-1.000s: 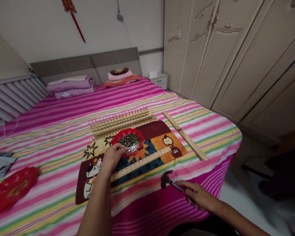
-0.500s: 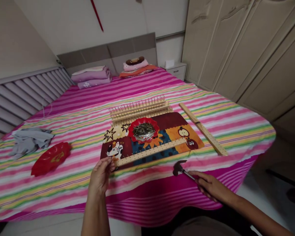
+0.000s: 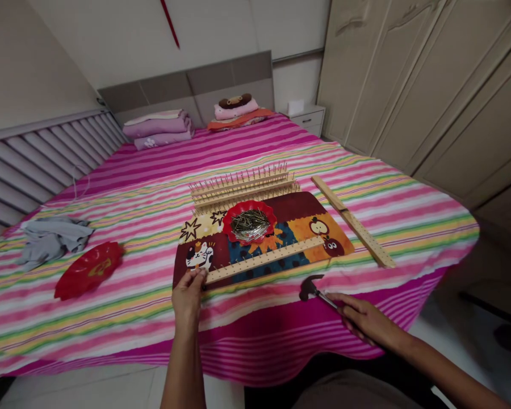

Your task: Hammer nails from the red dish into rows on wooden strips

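Observation:
My left hand [image 3: 190,291] is pinched closed at the left end of a wooden strip [image 3: 264,259]; whatever lies between its fingertips is hidden. Small nails or holes run in rows along this strip, which lies across the near part of a patterned mat [image 3: 300,205]. Just behind it on the mat, a red scalloped bowl [image 3: 227,225] holds a heap of nails [image 3: 251,223]. My right hand [image 3: 361,318] grips a claw hammer [image 3: 313,291] by its handle, with the dark head over the bed's near edge, apart from the strip.
Behind the bowl are wooden strips [image 3: 242,190] bristling with upright nails. More wooden strip [image 3: 357,227] lies right of the mat. A red dish [image 3: 87,271] and grey cloth [image 3: 55,238] are at the left. Folded bedding [image 3: 159,129] sits near the headboard [image 3: 230,76].
My left hand has gone from the nail bowl to the strip's left end, shifting slightly right in the last half second. The right hand keeps the hammer. The view has swung left and down.

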The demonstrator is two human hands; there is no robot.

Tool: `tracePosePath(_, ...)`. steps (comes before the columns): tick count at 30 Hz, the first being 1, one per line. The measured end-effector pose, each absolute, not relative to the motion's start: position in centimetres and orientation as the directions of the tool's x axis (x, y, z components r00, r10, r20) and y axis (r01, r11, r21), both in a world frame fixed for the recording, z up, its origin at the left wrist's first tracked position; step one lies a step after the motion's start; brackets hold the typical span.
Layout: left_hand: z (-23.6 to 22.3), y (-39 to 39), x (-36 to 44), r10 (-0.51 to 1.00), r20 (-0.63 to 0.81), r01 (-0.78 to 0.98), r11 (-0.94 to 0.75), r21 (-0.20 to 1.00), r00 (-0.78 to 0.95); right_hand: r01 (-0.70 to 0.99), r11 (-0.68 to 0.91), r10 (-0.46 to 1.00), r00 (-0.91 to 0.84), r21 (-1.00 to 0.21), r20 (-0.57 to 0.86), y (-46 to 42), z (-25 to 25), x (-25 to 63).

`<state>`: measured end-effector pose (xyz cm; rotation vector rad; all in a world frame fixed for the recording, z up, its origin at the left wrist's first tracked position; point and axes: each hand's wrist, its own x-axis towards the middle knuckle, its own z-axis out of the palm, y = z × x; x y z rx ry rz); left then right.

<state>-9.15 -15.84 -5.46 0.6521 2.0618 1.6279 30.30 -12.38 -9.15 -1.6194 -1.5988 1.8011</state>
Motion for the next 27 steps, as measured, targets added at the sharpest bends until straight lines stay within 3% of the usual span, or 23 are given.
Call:
tracePosePath(12,-5.0,-16.3,-8.1,0.645,0.026,0.336,0.363,0.869,-0.763,0.469,-0.344,0.762,-0.367,-0.813,-0.534,-12.4,-9.6,30.6)
tracePosePath(18,-5.6,-16.6,-7.5,0.662,0.124,0.434,0.328,0.839,-0.739,0.440,0.047,0.820,-0.530,-0.897,-0.217,-13.0,-6.7,28.2)
tracePosePath(22,-5.7,-16.7,-7.4,0.654,0.176,0.479,0.319,0.818,-0.736,0.362,0.197,0.715,-0.689,-0.911,-0.119,-12.9,-1.6,23.1)
tracePosePath(27,-5.7,-16.7,-7.3,0.667,0.205,0.513,0.304,0.803,-0.717,0.224,0.515,0.598,-0.786,-0.827,0.159,-11.3,3.5,15.4)
